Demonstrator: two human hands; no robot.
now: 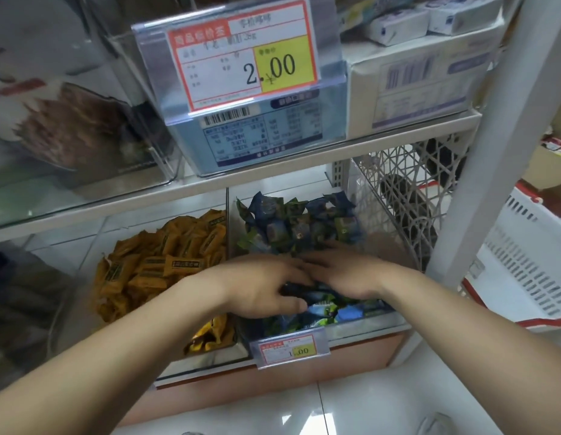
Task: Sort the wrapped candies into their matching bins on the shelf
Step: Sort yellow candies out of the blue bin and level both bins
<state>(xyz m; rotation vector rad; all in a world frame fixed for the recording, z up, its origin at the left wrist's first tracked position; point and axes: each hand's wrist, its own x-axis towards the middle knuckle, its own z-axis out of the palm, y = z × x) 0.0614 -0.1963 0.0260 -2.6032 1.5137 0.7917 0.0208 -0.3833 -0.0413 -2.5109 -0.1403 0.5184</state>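
Here the right grip lies flat, fingers straight, on the blue-green candies in the bin; the left grip touches it, whether holding candies I cannot tell.

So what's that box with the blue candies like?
The clear bin looks like see-through plastic and sits just right of the yellow candies. It is heaped with blue and green wrapped candies, piled higher at the back. A red and yellow price tag reading 1.00 hangs on its front edge. The left hand and right hand both rest on the candies near the front.
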